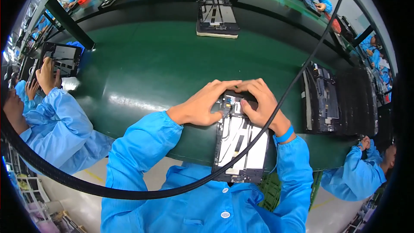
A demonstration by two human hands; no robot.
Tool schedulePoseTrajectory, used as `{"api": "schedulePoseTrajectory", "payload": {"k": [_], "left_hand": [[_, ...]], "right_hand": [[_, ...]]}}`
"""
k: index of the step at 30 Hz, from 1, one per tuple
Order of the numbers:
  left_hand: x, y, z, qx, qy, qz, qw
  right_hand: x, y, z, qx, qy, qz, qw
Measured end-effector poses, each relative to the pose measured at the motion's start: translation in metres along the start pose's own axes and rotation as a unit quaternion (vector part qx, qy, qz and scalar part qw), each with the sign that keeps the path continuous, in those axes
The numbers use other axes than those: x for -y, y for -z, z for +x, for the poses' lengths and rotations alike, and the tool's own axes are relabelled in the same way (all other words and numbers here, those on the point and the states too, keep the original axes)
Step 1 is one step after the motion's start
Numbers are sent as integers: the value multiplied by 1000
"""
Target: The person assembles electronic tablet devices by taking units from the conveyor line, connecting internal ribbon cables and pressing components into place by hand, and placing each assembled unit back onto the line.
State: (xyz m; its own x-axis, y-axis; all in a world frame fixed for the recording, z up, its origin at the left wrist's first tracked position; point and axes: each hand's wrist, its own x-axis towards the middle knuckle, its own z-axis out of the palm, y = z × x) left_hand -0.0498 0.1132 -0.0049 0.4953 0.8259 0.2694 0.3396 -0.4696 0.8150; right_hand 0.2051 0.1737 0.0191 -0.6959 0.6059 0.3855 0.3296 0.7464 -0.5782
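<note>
Head view: my curled left hand [205, 103] and right hand [261, 103] grip the far end of a flat black-and-silver rectangular device [228, 142], its near end overhanging the glossy green table [142, 60]; a loosened hold could let it tip.

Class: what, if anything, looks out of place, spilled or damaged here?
A long black cable slants across the view, in front of the flat black-and-silver electronic device whose far end lies between the bare left hand and bare right hand. It looks odd because it partly hides the device. No spill or plain damage shows.
</note>
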Motion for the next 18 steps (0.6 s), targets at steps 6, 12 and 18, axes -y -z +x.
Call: {"api": "schedulePoseTrajectory", "payload": {"k": [6,12,18], "left_hand": [[-4,7,-3,47,-1,27,999],[-5,9,-5,64,-15,13,998],[-13,4,-3,59,7,53,997]], "right_hand": [[2,0,-12,-38,-21,-22,999],[3,-6,-18,-64,17,-92,994],[22,11,-16,-13,5,-24,1000]]}}
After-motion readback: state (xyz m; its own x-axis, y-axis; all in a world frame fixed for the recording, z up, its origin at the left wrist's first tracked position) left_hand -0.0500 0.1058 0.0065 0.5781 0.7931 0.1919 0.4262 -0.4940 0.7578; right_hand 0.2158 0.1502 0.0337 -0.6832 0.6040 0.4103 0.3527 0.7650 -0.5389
